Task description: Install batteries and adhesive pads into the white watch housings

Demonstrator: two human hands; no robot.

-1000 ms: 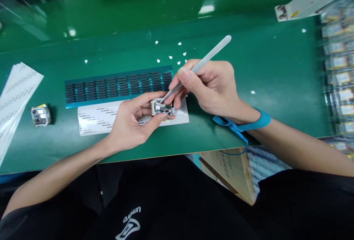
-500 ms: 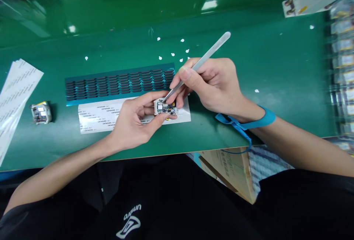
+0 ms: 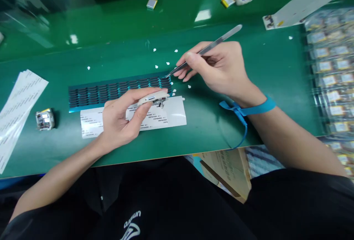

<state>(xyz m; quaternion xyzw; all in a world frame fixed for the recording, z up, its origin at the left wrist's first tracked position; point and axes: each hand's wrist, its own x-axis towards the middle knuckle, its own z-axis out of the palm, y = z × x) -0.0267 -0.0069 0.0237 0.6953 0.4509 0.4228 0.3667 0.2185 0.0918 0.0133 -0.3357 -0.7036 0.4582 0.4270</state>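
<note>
At the pad sheet (image 3: 118, 89) corner, tweezers (image 3: 204, 51) hover.

Brushed metal tweezers (image 3: 210, 46), glossy green mat (image 3: 276, 70)

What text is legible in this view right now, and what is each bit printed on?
"unipro", upside down, letters uncertain: white logo on black shirt.
White label sheet under the left hand: printed rows, too small.
Sheet stack at left: too small.
Cardboard box below the table edge: blurred.
Bagged parts at right: labels blurred.
</note>
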